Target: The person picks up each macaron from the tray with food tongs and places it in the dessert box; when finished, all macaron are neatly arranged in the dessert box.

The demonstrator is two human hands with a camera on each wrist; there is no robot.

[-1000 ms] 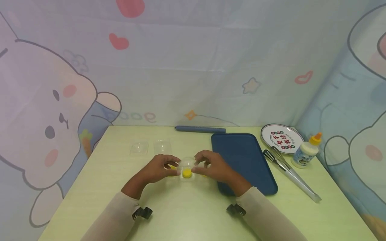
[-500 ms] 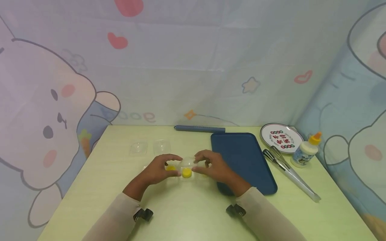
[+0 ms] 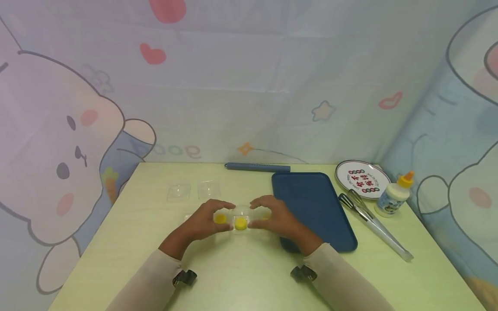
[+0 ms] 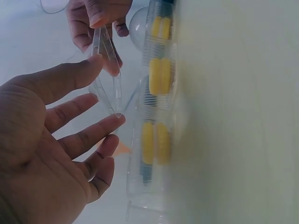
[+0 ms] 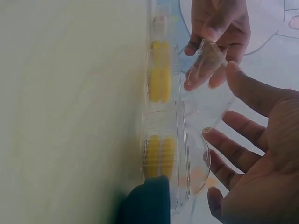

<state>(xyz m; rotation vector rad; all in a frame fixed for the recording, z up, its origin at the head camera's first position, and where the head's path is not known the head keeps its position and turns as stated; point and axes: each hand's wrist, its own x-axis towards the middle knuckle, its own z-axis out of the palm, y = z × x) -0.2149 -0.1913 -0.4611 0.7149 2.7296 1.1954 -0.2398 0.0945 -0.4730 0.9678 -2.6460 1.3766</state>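
Note:
Both my hands hold a clear plastic domed lid (image 3: 242,211) by its opposite sides, just above the row on the table. My left hand (image 3: 204,219) pinches its left edge between thumb and fingertips, and my right hand (image 3: 278,218) does so on the right. In the left wrist view the lid (image 4: 117,86) stands apart from the containers. Below it lies a round yellow piece (image 3: 240,223) in a clear container. More yellow pieces (image 4: 160,76) sit in clear containers to either side. In the right wrist view, a domed lid (image 5: 198,158) covers the nearest container.
Two clear domed lids (image 3: 179,191) lie at the back left. On the right is a dark blue tray (image 3: 311,203), with a plate (image 3: 359,172), metal tongs (image 3: 385,235) and a white bottle (image 3: 393,199) beyond it. A grey-blue stick (image 3: 258,166) lies along the back edge.
The fingers and thumbs of both hands have spread slightly wider around the lid. More of the yellow pieces at left and right now shows between them. The lid has hardly moved.

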